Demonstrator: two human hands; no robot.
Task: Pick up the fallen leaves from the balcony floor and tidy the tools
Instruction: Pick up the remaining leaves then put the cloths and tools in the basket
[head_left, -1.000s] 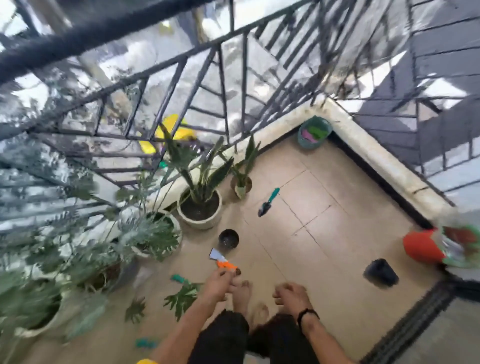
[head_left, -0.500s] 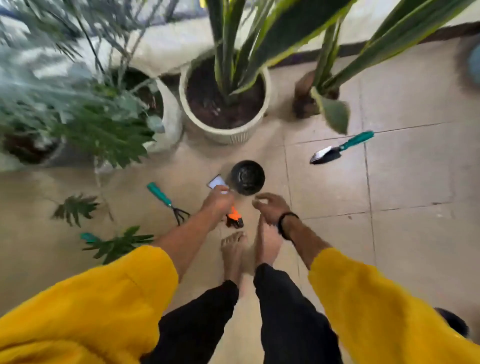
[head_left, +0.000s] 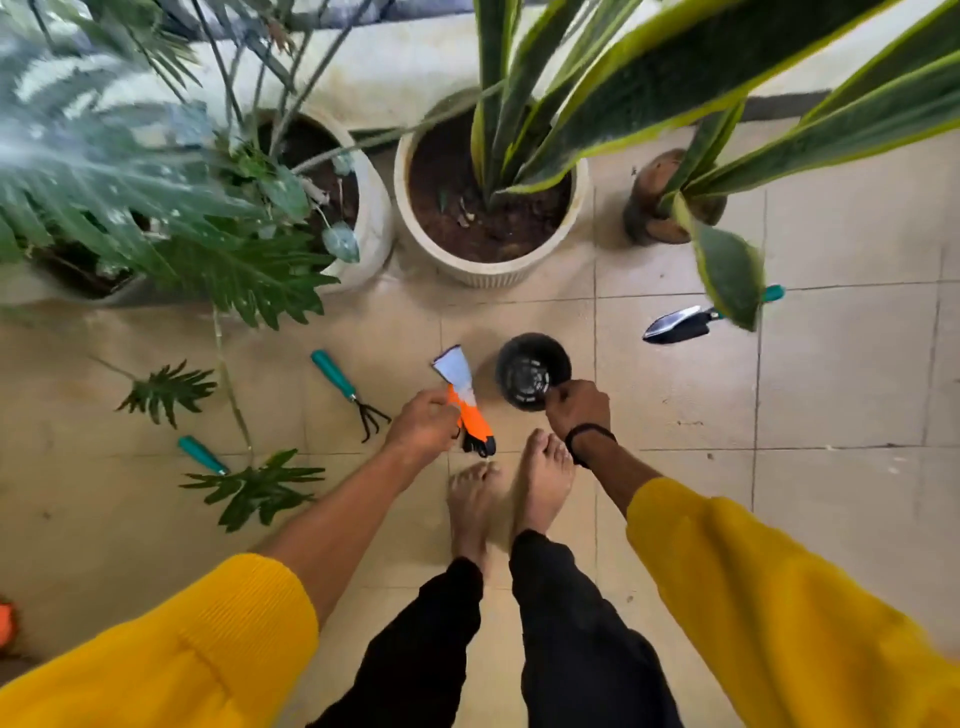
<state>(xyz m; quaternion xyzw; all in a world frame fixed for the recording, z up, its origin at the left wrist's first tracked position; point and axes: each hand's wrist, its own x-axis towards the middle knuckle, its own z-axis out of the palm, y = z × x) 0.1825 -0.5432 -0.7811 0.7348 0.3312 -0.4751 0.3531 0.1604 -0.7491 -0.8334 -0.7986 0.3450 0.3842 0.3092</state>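
Both hands reach down to the floor (head_left: 831, 415) just ahead of two bare feet. Left hand (head_left: 423, 427) curls its fingers round an orange, white and black glove (head_left: 464, 400), gripping it near the middle; the pale cuff points up and away, the dark fingertips hang toward the feet. Right hand (head_left: 577, 408) is curled and pinches the near rim of a small black pot (head_left: 531, 370), which stands upright and empty just right of the glove.

At the far left, a fallen leaf (head_left: 169, 389) lies flat on the tiles. Below it a second, larger leaf (head_left: 257, 488) lies on the floor, and a teal handle (head_left: 201, 455) pokes out from its upper left edge; the rest of that tool is hidden under the leaf. Right of the first leaf, a hand rake (head_left: 349, 392) with a teal handle lies near the left hand, not touching it, prongs toward the feet.

Behind these stand a white planter (head_left: 371, 223) with a broad-leaved plant and, to its right, a ribbed cream planter (head_left: 488, 273) of dark soil holding a tall striped plant. Further right is a small brown pot (head_left: 649, 213). Below it a trowel (head_left: 675, 325) lies on the floor, well apart from the right hand, its teal handle partly hidden by a hanging leaf tip.
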